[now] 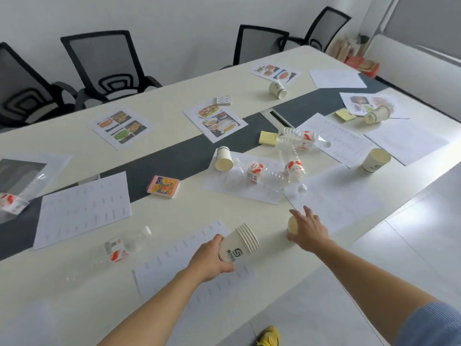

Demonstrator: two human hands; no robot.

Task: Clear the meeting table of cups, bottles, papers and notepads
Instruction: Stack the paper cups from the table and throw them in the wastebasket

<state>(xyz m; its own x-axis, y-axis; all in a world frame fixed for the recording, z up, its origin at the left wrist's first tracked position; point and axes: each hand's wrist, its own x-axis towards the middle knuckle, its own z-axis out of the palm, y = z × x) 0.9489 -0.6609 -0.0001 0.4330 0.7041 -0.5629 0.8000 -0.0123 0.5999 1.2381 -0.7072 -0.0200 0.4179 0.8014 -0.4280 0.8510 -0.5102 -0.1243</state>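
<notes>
Stacked cups [239,247] in left hand [212,260]; right hand [309,231] spread over a mostly hidden, perhaps ungripped, cup [291,224].

both forearms bare, no watch/rings/gloves visible. left hand [212,258] and right hand [308,232] uncovered too. right arm: blue ribbed-knit sleeve [435,325] pushed up near the elbow, bottom right corner of frame. left arm: no sleeve in frame. bottom centre-right: yellow shoe [269,337] w/ dark markings, only partly in view.
</notes>
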